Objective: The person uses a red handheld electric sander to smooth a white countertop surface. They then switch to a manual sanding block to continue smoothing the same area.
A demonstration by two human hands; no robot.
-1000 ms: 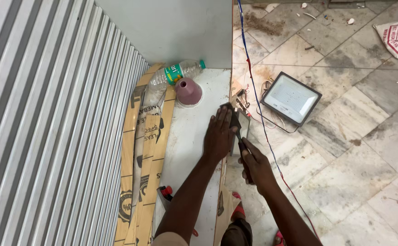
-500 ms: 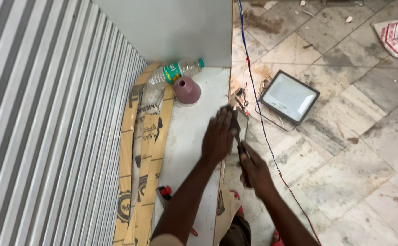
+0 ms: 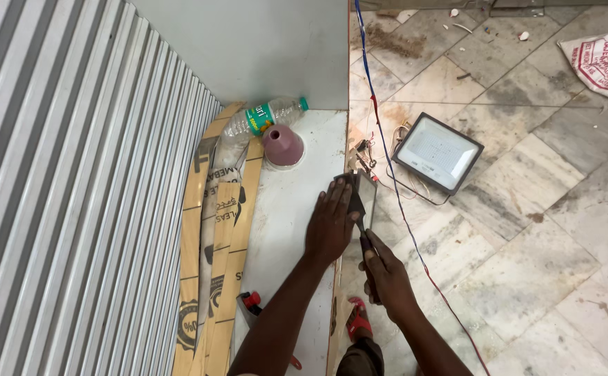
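My left hand [image 3: 330, 223] lies flat on the right edge of a white panel [image 3: 283, 230], its fingertips against the wide metal blade of a scraper [image 3: 361, 196]. My right hand [image 3: 386, 275] is closed around the scraper's dark handle, just right of the panel's edge and below the blade. The blade stands along that edge, partly hidden by my left fingers.
A plastic bottle [image 3: 262, 118] and a pink cone-shaped cap [image 3: 282, 146] lie at the panel's far end. Plywood strips [image 3: 213, 264] lean beside a corrugated metal shutter [image 3: 60, 195]. On the marble floor are a floodlight [image 3: 438, 152], a blue wire [image 3: 387, 153], a white sack [image 3: 603, 63] and a red-handled tool [image 3: 252, 301].
The view has shifted slightly downward. Both hands keep the same hold on the panel edge and the scraper.
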